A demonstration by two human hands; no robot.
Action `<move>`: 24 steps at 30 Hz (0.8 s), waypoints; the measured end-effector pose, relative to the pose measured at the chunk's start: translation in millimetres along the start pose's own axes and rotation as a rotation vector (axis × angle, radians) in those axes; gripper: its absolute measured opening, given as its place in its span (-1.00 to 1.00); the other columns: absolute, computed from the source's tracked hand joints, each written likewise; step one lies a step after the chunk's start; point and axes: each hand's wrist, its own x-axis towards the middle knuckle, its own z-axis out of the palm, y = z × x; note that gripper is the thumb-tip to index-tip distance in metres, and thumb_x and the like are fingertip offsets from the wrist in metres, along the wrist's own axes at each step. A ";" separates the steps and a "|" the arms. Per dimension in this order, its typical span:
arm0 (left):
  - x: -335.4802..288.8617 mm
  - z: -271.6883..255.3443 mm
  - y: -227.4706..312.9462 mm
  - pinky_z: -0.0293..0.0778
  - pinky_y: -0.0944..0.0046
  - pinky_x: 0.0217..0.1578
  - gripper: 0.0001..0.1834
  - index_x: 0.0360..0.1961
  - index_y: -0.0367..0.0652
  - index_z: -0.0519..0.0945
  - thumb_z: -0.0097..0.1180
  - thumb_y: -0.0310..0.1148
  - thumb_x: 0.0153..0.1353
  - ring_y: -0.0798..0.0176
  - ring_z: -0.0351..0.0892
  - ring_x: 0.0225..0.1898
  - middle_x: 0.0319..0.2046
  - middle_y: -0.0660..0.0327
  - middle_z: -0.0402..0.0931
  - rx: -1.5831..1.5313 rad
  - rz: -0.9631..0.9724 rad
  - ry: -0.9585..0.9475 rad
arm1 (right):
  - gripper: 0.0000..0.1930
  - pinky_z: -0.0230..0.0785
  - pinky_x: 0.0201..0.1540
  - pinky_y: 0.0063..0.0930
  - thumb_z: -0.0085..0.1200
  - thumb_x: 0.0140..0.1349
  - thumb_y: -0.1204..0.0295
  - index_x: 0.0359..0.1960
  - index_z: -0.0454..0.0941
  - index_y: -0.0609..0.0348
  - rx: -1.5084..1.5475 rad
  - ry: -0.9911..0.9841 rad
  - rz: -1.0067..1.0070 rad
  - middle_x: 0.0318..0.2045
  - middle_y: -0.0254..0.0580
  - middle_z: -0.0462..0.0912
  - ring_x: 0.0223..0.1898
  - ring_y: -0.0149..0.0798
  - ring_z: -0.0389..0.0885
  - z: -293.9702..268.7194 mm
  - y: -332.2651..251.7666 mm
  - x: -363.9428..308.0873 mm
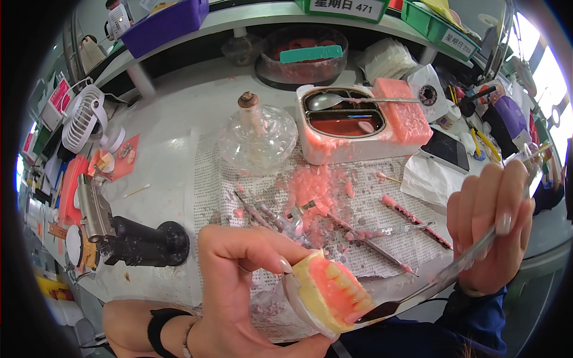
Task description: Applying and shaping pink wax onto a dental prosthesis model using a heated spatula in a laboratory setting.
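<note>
Head view: my left grip (236,283) pinches the dental model (307,290) above the worktop's (170,173) near edge, my right grip (492,230) clasps the metal tool (462,261), whose dark end wants light, steady control beside the pink gum (328,283).

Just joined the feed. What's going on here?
The left hand grips a tooth model with pink gums. The right hand holds a metal tool, its dark tip at the model's edge; I can't tell whether they touch. Beyond, a spoon lies across a wax pot, and other tools lie on newspaper.
</note>
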 end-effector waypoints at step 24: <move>-2.5 -4.6 9.5 0.29 0.34 -0.08 -0.21 -0.05 -0.23 0.10 0.39 -0.52 -0.25 0.31 0.33 -0.16 -0.16 0.08 0.25 -0.039 0.017 -0.057 | -0.91 0.24 -0.42 -0.57 0.26 0.06 0.34 -0.43 0.58 -0.07 -0.360 -0.465 -0.310 -0.44 -0.39 0.51 -0.44 -0.44 0.44 -18.8 -43.1 0.7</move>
